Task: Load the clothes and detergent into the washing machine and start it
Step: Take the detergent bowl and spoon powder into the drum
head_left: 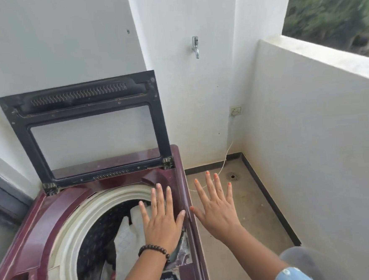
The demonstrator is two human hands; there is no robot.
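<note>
A maroon top-loading washing machine [53,214] fills the lower left, its black-framed lid [23,133] standing upright against the wall. Inside the cream-rimmed drum [76,226] lie white clothes [127,238] with some darker cloth beneath. My left hand [162,220], with a bead bracelet on the wrist, hovers flat over the drum's right side, fingers spread and holding nothing. My right hand [217,209] is held flat, spread and empty, to the right of the machine above the floor. No detergent is in view.
A tap [195,46] sticks out of the white wall behind the machine. A wall socket [236,110] has a white cord running down to the floor. A floor drain [232,176] sits in the corner. A low parapet wall [309,131] bounds the right side.
</note>
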